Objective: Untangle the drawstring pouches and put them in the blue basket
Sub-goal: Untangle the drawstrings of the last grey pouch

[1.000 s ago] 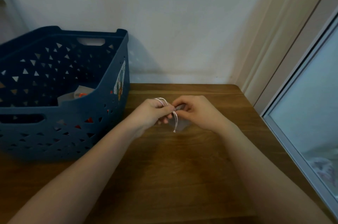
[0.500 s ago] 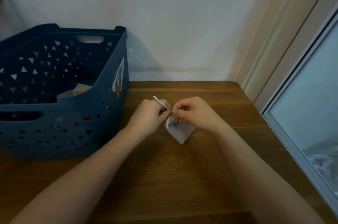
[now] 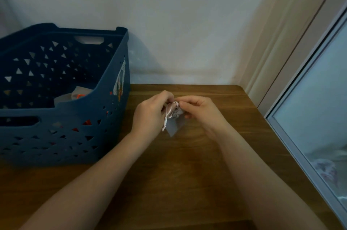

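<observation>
The fingers of left hand and right hand are curled, pinching the grey pouch (its drawstring hangs down) between them, above the surface.

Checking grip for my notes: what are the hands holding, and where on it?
Both the left hand and right hand pinch the small grey pouch at its gathered drawstring top.

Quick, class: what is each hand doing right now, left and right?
Left hand: fingers curled, pinching the cord of the grey pouch.
Right hand: fingers curled, pinching the gathered top of the same pouch.
</observation>
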A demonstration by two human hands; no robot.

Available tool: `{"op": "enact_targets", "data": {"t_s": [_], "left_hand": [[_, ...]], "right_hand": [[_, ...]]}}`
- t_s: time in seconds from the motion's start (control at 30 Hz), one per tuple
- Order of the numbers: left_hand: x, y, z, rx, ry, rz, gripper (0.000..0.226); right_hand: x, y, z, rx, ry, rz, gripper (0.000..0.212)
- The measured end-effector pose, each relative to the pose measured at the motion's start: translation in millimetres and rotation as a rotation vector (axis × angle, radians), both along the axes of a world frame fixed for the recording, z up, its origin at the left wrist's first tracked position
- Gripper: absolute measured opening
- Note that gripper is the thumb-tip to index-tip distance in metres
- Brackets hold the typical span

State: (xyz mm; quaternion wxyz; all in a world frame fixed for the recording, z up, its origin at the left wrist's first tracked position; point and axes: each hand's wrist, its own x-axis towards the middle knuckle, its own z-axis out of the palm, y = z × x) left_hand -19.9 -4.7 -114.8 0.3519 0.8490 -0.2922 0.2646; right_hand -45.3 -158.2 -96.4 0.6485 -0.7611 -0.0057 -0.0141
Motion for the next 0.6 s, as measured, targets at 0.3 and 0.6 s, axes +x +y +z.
{"op": "enact_targets", "data": {"t_s": [0.3,0.6], "left_hand": [[7,8,-8,-0.037,-0.185,-0.175,0.020],[-15,-3,-22,-0.410,0.338,-0.131,0.009]], "right_hand": [[6,-8,8,0.100,0.202,0.190,0.012],[4,2,16,-0.198,0.075,0.135,0.015]]}}
